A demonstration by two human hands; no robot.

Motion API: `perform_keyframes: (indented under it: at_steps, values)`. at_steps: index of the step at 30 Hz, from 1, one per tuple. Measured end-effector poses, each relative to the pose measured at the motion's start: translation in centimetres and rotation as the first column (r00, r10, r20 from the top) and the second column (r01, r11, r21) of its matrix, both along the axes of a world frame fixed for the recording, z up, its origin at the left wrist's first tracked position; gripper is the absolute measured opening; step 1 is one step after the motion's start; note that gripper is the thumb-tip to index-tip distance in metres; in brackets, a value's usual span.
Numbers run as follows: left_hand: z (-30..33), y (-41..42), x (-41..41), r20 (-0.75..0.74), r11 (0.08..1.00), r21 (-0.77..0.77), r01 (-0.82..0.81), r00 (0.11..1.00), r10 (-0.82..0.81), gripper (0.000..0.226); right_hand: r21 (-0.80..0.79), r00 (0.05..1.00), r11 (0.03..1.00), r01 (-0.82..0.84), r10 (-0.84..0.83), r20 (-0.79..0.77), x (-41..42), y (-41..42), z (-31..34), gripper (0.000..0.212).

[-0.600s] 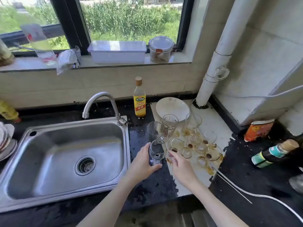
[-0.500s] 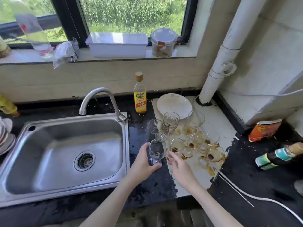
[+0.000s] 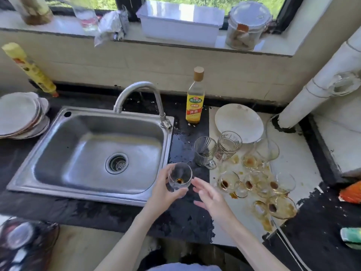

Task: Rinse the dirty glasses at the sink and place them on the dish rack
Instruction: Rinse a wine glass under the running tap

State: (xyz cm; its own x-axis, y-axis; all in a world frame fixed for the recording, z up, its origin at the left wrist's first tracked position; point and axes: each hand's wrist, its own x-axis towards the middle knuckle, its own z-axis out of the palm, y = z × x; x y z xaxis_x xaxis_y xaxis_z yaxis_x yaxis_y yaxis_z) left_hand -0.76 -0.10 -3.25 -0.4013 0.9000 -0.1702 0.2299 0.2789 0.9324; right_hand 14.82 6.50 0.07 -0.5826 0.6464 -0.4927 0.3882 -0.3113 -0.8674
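Beside sink [image 3: 58, 137], left hand [image 3: 163, 194] grips glass [image 3: 179, 178]; right hand [image 3: 210, 196] spread alongside.

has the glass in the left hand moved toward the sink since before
Yes. The glass in the left hand has shifted left, off the counter, to the sink rim.

Yellow-label bottle [image 3: 195, 100] upright behind counter, white plate [image 3: 239, 123] to its right, plate stack [image 3: 19, 116] far left, jar [image 3: 246, 26] w/ food (maybe) on sill.

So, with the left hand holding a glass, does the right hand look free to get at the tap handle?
Probably yes. The right hand is open and empty beside the held glass; the tap handle stands uncovered at the sink corner, with only bare counter between.
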Motion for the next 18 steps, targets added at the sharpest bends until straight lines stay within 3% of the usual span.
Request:
perform_keyframes:
  at_steps: [9, 12, 15, 18]
  values:
    - [0.7, -2.0, -8.6, 0.132, 0.966, 0.036, -0.257, 0.959, 0.250, 0.069, -0.076, 0.995, 0.993, -0.092, 0.089, -0.048, -9.8, 2.0, 1.2, 0.028]
    - [1.0, -1.7, -13.3, 0.177, 0.963, 0.068, -0.260, 0.953, 0.244, 0.068, 0.093, 0.999, 0.995, -0.027, 0.023, 0.048, -14.9, 4.4, 0.3, 0.033]
    - [0.9, -1.1, -18.2, 0.213, 0.976, 0.076, -0.206, 0.959, 0.186, 0.056, 0.347, 0.962, 0.932, 0.101, -0.181, 0.206, -19.7, 7.9, -1.4, 0.044]
    - [0.4, -0.2, -22.0, 0.202, 0.988, 0.065, -0.143, 0.971, 0.128, 0.051, 0.485, 0.909, 0.875, 0.021, -0.219, 0.356, -23.3, 11.4, -2.8, 0.055]
